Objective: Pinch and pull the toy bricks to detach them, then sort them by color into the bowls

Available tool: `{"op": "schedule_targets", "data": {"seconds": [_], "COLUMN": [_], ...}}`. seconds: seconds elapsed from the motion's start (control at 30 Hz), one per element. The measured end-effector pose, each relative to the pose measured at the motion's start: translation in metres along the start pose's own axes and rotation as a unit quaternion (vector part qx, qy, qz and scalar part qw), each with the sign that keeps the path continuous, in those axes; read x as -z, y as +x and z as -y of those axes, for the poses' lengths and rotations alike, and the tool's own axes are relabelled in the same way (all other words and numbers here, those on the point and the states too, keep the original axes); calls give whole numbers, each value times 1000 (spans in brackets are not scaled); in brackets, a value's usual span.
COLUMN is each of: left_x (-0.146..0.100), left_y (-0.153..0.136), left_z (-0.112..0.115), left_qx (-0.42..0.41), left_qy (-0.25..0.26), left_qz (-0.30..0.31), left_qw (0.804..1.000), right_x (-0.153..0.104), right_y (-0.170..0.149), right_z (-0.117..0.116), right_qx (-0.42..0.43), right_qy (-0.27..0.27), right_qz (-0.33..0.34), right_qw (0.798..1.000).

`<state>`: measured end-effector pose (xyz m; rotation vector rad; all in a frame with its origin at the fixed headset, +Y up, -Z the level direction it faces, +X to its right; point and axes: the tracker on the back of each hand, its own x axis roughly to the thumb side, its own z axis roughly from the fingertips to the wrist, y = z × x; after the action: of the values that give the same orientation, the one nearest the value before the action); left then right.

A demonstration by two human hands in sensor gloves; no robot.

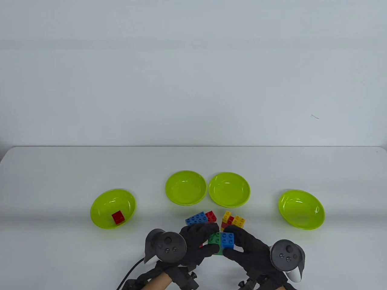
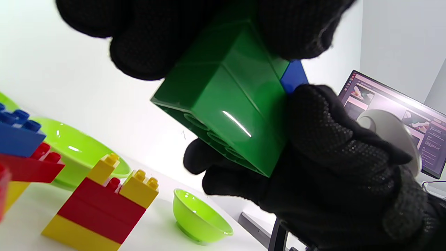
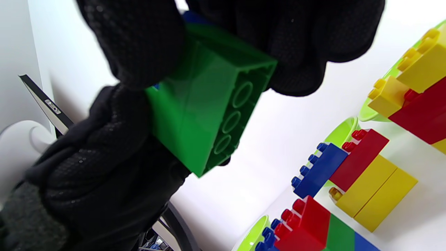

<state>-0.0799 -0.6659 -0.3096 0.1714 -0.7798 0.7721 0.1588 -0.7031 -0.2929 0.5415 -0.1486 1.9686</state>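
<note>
Hands meet at the near bench edge: I see my left hand (image 1: 198,241) gripping the green brick (image 1: 215,240), my right hand (image 1: 248,246) pinching the blue brick (image 1: 227,240) seated on it.

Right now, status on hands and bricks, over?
Both hands grip the green-and-blue brick pair: left hand on green, right hand on blue. One red brick in far-left lime bowl. Nothing in the way.

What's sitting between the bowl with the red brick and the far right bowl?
In the table view, two empty bowls and brick stacks.
</note>
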Motion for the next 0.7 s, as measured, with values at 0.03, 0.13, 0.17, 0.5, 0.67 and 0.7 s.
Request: {"op": "schedule_targets", "data": {"seconds": [0.03, 0.13, 0.17, 0.5, 0.67, 0.7], "left_x": [0, 1, 0, -1, -1, 0], "left_y": [1, 1, 1, 13, 13, 12], "left_z": [-1, -2, -2, -2, -3, -3], "left_qx": [1, -3, -6, 98, 91, 78], "left_qy": [4, 0, -4, 9, -1, -9], "left_qz": [1, -2, -6, 37, 29, 20], "left_qw": [1000, 1000, 1000, 994, 995, 997], "right_x": [0, -1, -1, -1, -1, -2], "right_y": [-1, -1, -1, 2, 4, 4], "right_z": [-1, -3, -4, -3, -3, -4], "right_qx": [2, 8, 6, -12, -30, -36], "right_qy": [3, 6, 5, -3, -6, -6], "right_qz": [2, 6, 7, 6, 14, 16], "right_qw": [1000, 1000, 1000, 1000, 999, 999]}}
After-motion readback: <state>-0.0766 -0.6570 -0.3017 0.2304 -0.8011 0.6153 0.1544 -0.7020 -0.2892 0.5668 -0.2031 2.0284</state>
